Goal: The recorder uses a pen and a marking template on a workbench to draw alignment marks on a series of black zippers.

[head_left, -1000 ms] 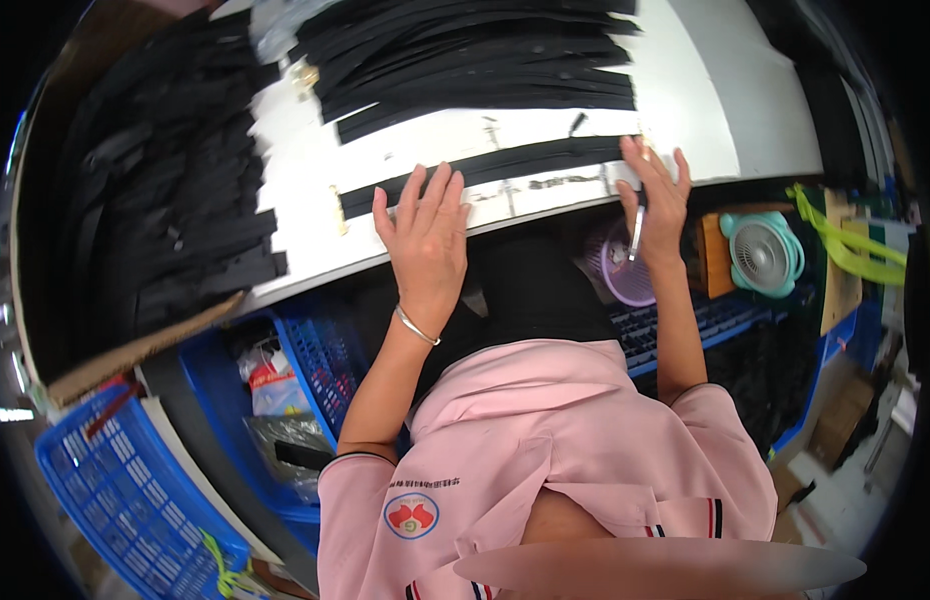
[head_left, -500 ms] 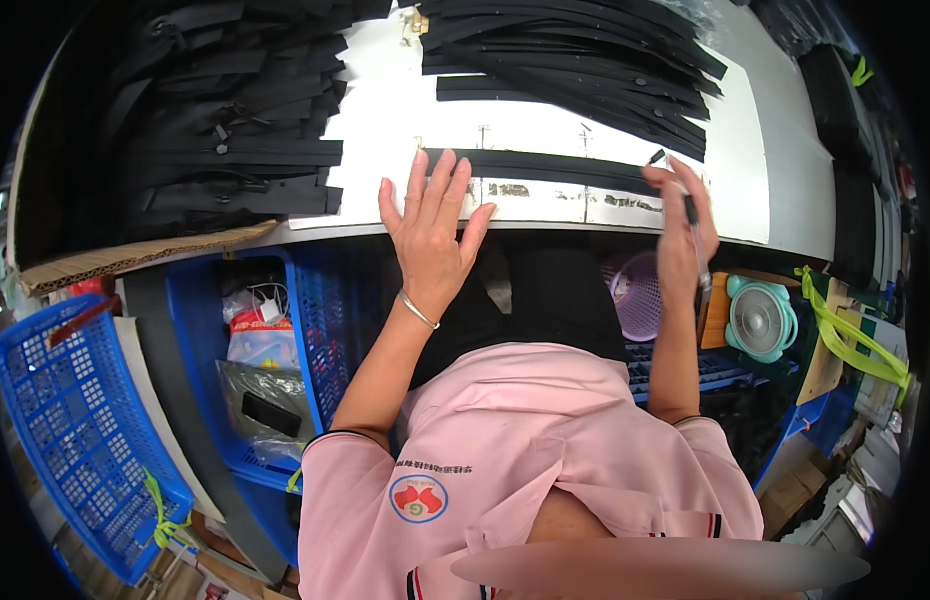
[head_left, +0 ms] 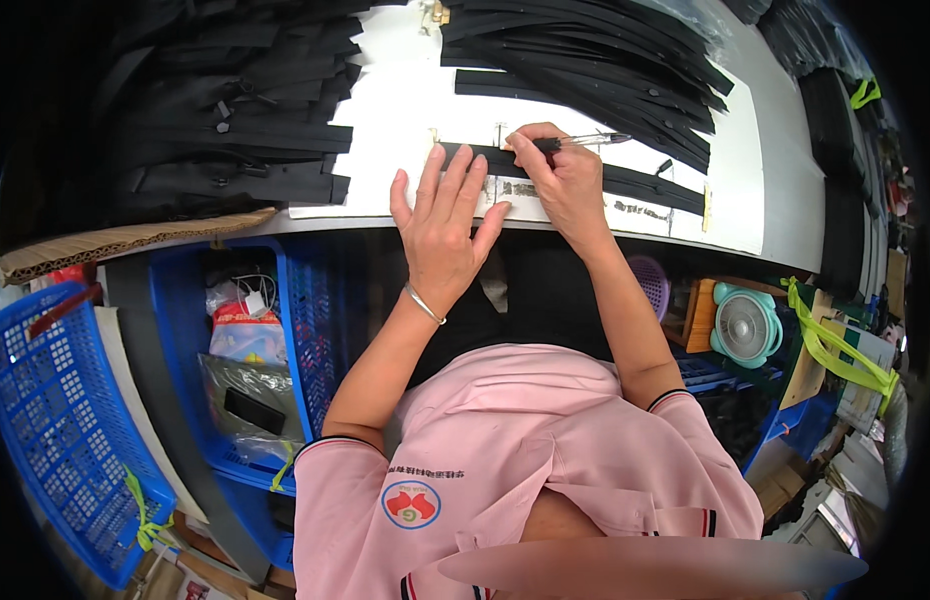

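We are pressing our left hand [head_left: 443,232] flat, fingers spread, on the black zipper strip [head_left: 585,175] along the bench's [head_left: 385,160] near edge, steadying it while our right hand [head_left: 557,178] is gripping a pen [head_left: 583,141] over it.

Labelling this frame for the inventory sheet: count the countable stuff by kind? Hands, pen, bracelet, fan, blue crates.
hands: 2, left hand flat on the black strip, right hand holding the pen
pen: 1
bracelet: 1
fan: 1
blue crates: 2, one far left, one under the table
Total: 7
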A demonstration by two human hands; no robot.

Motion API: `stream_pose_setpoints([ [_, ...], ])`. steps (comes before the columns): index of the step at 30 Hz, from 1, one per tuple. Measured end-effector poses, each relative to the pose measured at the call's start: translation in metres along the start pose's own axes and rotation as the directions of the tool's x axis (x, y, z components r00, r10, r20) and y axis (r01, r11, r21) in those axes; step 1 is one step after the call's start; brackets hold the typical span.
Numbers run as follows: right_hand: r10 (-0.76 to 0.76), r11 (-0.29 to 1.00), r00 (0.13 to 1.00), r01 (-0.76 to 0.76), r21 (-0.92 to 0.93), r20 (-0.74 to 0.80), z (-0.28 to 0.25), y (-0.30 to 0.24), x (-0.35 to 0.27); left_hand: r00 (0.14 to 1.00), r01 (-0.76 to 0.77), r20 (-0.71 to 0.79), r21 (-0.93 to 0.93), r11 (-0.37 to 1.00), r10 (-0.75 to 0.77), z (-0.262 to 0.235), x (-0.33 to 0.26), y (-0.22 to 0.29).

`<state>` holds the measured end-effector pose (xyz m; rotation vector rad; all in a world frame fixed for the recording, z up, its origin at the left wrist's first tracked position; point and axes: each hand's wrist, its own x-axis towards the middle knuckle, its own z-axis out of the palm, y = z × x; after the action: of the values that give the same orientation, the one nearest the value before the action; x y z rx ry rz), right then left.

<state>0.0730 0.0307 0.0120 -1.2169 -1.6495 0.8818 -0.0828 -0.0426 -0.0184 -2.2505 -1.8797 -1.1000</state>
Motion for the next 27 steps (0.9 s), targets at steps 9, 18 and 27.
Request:
stream_pose_setpoints([
  [9, -0.055, 0.997, 0.998, 0.055, -0.051, 0.009, 0.003, 0.001, 0.000, 1.000, -0.005, -0.009, 0.005, 1.000, 0.005, 0.001, 0.000, -0.001],
  [18, 0.013, 0.999, 0.987, -0.019, 0.033, 0.163, -0.006, 0.002, -0.003, 1.000, -0.001, -0.012, 0.017, 1.000, 0.001, 0.001, 0.000, -0.001],
  [27, 0.005, 0.999, 0.980, 0.004, -0.045, 0.200, -0.011, 0.005, -0.004, 1.000, -0.008, -0.004, 0.030, 1.000, 0.008, 0.003, -0.001, 0.000],
])
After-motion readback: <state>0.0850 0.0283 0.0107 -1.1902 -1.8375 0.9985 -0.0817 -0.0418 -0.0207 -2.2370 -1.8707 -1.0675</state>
